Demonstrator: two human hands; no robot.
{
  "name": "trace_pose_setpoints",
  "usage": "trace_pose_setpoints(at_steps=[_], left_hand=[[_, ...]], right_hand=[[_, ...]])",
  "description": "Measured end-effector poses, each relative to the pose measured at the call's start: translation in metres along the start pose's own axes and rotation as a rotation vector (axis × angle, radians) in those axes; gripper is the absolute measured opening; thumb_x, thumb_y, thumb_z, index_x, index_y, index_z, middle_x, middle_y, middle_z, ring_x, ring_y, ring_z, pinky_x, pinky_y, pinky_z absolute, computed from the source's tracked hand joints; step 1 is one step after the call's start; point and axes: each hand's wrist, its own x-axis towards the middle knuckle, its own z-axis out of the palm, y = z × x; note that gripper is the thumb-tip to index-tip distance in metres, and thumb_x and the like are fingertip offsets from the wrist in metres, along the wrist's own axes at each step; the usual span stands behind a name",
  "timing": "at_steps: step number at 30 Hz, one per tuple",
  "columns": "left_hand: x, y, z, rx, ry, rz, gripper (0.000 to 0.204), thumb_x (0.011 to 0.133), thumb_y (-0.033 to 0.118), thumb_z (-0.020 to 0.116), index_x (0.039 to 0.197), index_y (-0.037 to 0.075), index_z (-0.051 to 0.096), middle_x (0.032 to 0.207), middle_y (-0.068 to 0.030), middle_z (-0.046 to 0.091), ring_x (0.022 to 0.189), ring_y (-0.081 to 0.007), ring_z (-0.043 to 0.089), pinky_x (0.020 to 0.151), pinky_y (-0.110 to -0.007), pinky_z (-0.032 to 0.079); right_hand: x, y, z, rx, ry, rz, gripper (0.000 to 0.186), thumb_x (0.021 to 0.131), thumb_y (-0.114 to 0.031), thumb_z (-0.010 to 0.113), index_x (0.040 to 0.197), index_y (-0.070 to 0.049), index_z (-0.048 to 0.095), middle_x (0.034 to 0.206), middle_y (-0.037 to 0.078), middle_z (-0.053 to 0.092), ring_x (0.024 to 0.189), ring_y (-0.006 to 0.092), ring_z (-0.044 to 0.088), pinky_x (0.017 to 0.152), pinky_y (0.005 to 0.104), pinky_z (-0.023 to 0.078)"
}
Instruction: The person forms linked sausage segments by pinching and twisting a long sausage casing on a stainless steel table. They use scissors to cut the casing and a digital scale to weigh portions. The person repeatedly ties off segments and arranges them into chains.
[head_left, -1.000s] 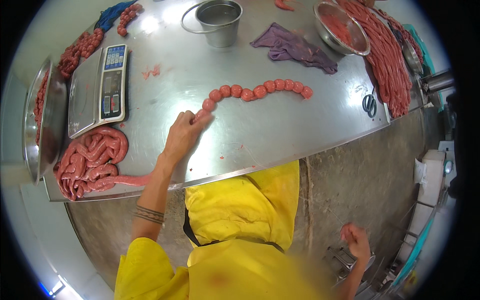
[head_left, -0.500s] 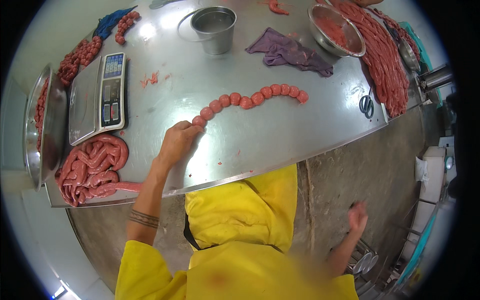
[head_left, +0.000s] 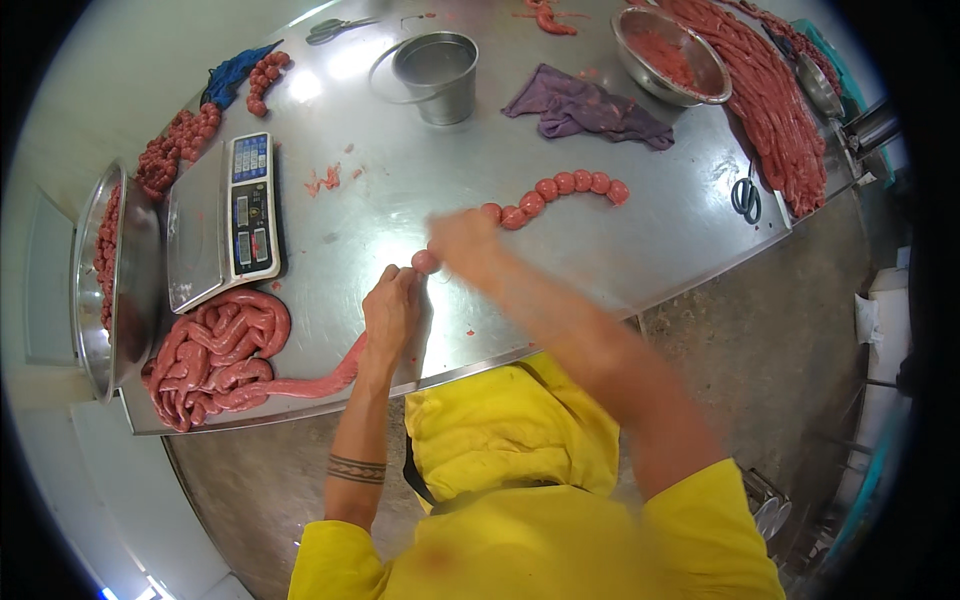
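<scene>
Sausage [head_left: 531, 203] lies on the bench [head_left: 330, 240] as a curved row of round links, with a smooth tail [head_left: 315, 385] running left to a coil [head_left: 225, 350]. The left grip is closed on the sausage; the nearest link [head_left: 426, 262] sits at the fingertips of the left hand [head_left: 392, 300]. The right hand [head_left: 464, 243] is over the row and blurred: whether its grip is clenched or released cannot be told. It covers the links between the nearest one and the far group. The left hand and wrist hide the section joining the tail to the row. Strands [head_left: 770, 120] at the upper right are cut off by the picture's border, as is the bench's far edge. The near edge of the bench passes under the left forearm, just below the hand; the coil lies close to this edge at the left corner. Bare metal separates the row from the scale [head_left: 225, 225] on the left and from the bucket [head_left: 447, 85] and purple cloth [head_left: 590, 108] beyond. To the right, open surface extends from the last link to the scissors [head_left: 746, 198], which lie near the right corner.
</scene>
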Motion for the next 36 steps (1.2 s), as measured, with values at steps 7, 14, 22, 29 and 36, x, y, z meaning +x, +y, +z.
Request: trace_pose_setpoints(at_steps=[7,14,22,29,36], left_hand=[[0.02,-0.015,-0.007,-0.174,-0.079,-0.143,0.028,0.1,0.022,0.064,0.092,-0.004,0.071,0.084,-0.0273,0.069,0.075,-0.0454,0.067,0.07,-0.05,0.052],[0.023,-0.007,-0.004,-0.041,-0.046,-0.053,0.024,0.103,0.02,0.059,0.096,-0.001,0.067,0.095,-0.0236,0.07,0.084,-0.0455,0.068,0.076,-0.054,0.053],[0.007,0.004,-0.012,0.146,-0.249,0.008,0.024,0.107,0.023,0.053,0.103,0.003,0.066,0.101,-0.0179,0.07,0.09,-0.0424,0.069,0.08,-0.053,0.055],[-0.018,0.018,-0.017,0.048,-0.162,0.021,0.023,0.108,0.025,0.054,0.1,0.006,0.064,0.098,-0.015,0.068,0.085,-0.0408,0.068,0.074,-0.05,0.055],[-0.017,-0.001,0.001,-0.002,-0.03,0.041,0.025,0.103,0.022,0.062,0.087,0.005,0.068,0.086,-0.0151,0.066,0.078,-0.0393,0.066,0.069,-0.049,0.052]], right_hand=[[-0.263,0.102,0.05,0.607,-0.556,0.058,0.058,0.102,-0.016,0.062,0.156,-0.003,0.044,0.141,0.02,0.065,0.124,0.0336,0.067,0.105,0.0417,0.054],[-0.589,0.28,0.121,1.244,-0.268,0.669,0.007,0.096,-0.007,0.063,0.101,-0.003,0.066,0.075,0.004,0.06,0.069,0.0191,0.058,0.067,0.0353,0.045],[-0.482,0.358,0.181,2.352,1.489,0.374,0.089,0.094,0.021,0.041,0.171,-0.02,0.021,0.169,0.029,0.03,0.106,0.0284,0.066,0.085,0.0336,0.06],[-0.092,0.309,0.014,0.164,0.089,0.552,0.049,0.083,-0.034,0.08,0.124,-0.008,0.072,0.11,0.005,0.073,0.095,0.0188,0.069,0.074,0.0391,0.054],[-0.045,-0.041,0.041,-0.086,0.189,-0.231,0.042,0.089,-0.024,0.069,0.127,-0.005,0.07,0.11,0.008,0.079,0.099,0.0276,0.076,0.088,0.0456,0.054]])
